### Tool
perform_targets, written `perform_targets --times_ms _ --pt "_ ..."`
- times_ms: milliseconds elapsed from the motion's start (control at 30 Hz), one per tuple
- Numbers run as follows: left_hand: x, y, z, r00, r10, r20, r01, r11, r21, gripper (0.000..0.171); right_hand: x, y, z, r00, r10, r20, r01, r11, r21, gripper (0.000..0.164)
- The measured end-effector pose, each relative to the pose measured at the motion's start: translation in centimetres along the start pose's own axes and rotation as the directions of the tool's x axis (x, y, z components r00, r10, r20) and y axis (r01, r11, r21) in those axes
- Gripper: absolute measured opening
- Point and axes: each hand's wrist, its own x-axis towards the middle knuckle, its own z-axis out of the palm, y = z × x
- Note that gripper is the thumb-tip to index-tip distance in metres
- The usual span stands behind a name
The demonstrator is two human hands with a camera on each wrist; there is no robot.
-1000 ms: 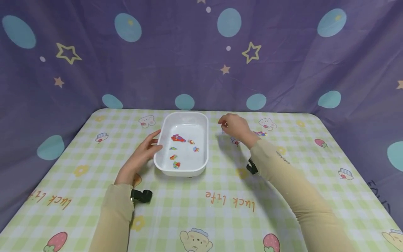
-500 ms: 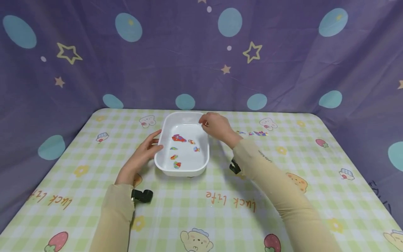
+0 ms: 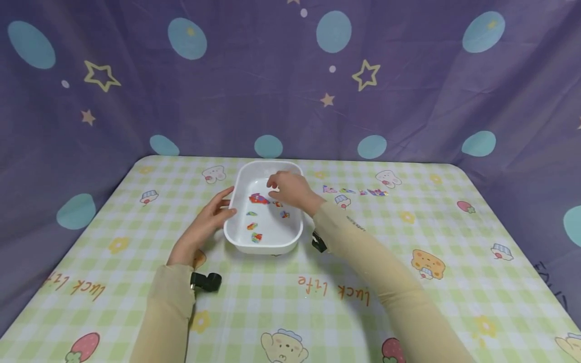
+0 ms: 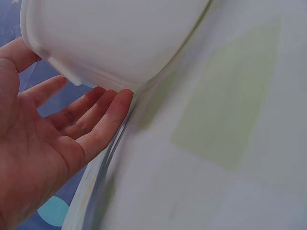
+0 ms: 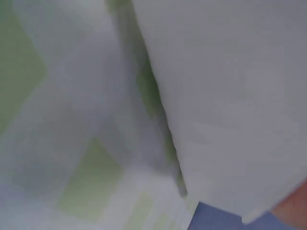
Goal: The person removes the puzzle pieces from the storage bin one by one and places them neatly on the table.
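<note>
A white rectangular tray [image 3: 264,245] stands on the table, holding several small shiny multicoloured sticker-like pieces; the largest is a red piece [image 3: 258,199]. My left hand [image 3: 210,216] is at the tray's left side, its thumb at the rim. In the left wrist view that hand's spread fingers [image 4: 112,112] lie fairly straight against the outer wall. My right hand [image 3: 292,190] hovers over the tray's right part, thumb and forefinger apart, with nothing seen between them. A small orange piece [image 3: 278,204] lies below it. The right wrist view shows mostly the tray's outer wall [image 5: 230,105].
To the right of the tray, several similar pieces lie in a row, among them a pink piece [image 3: 329,189] and a purple piece [image 3: 378,192]. A green checked cloth [image 3: 254,312] with printed figures covers the table. A purple curtain [image 3: 290,111] hangs behind.
My right hand has moved left from the row of pieces to above the tray, uncovering the pink piece at the row's left end. My left hand stays at the tray.
</note>
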Motion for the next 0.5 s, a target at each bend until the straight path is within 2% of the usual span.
perform_targets --times_ms 267,500 --pt "0.2 0.1 -0.1 1.000 -0.010 -0.021 0.011 1.000 0.028 0.064 1.0 -0.9 0.7 0.989 0.038 0.143 -0.033 0.999 -0.038 0.033" --pt "0.1 -0.1 -0.1 1.000 -0.002 -0.005 0.002 1.000 0.014 0.065 1.8 -1.0 1.7 0.979 0.065 0.193 -0.052 0.996 -0.070 0.034"
